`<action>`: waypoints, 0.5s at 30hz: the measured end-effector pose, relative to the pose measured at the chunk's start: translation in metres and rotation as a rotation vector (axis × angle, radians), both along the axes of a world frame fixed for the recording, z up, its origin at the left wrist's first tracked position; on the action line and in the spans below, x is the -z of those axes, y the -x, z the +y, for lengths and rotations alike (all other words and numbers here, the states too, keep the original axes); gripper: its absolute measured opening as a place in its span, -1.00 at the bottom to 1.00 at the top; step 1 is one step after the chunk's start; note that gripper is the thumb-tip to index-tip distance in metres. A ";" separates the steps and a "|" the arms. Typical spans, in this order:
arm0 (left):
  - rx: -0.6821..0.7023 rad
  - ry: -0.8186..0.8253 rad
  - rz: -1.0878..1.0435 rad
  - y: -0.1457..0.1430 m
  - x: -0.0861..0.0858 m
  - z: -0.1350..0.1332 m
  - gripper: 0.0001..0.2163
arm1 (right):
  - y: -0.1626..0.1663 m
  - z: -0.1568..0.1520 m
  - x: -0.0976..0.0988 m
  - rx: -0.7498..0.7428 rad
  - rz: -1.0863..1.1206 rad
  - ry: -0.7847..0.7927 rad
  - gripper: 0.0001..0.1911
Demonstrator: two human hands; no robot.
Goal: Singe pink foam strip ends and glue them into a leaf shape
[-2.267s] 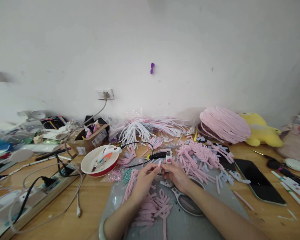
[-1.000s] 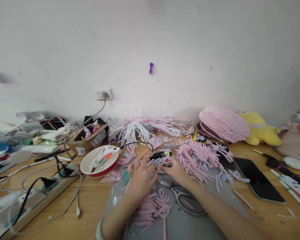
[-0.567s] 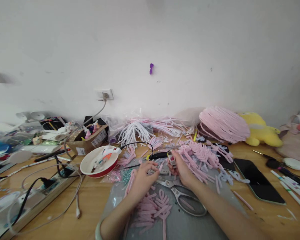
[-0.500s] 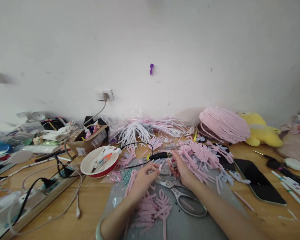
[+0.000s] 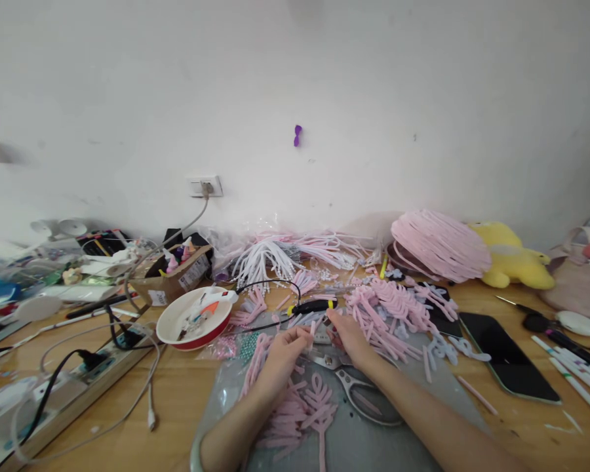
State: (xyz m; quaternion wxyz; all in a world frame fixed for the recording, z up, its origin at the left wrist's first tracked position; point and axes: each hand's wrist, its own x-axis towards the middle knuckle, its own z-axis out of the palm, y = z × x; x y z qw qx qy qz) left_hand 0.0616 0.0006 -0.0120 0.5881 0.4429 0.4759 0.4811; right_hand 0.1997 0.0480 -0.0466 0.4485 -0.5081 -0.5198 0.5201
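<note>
My left hand (image 5: 288, 351) is closed, thumb and forefinger pinching a short pink pipe cleaner (image 5: 313, 328) that stands upright. My right hand (image 5: 347, 334) is closed around a small object that looks like a lighter (image 5: 327, 320), mostly hidden by the fingers. The two hands face each other, a small gap between them. In that gap lies a white piece with dark lettering (image 5: 321, 338). Large scissors (image 5: 347, 377) rest on the grey mat (image 5: 368, 446) under my right forearm. Pink pipe-cleaner pieces (image 5: 290, 419), some bent into a leaf shape (image 5: 319, 400), lie below my hands.
Behind my hands is a yellow-and-black tool (image 5: 312, 307). A red-and-white bowl (image 5: 219, 333) holds a glue gun (image 5: 214, 300). Pink pipe-cleaner shapes (image 5: 398, 305) pile up at right, near a phone (image 5: 509, 357). A power strip (image 5: 69, 400) with cables runs along the left.
My right hand has turned and shifted slightly left, so the lighter shows less. My left hand still pinches the pink pipe cleaner, nearly in place.
</note>
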 end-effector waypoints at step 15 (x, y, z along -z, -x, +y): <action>0.020 0.114 -0.040 -0.005 -0.006 -0.005 -0.84 | 0.004 -0.008 -0.014 -0.018 -0.132 -0.021 -0.48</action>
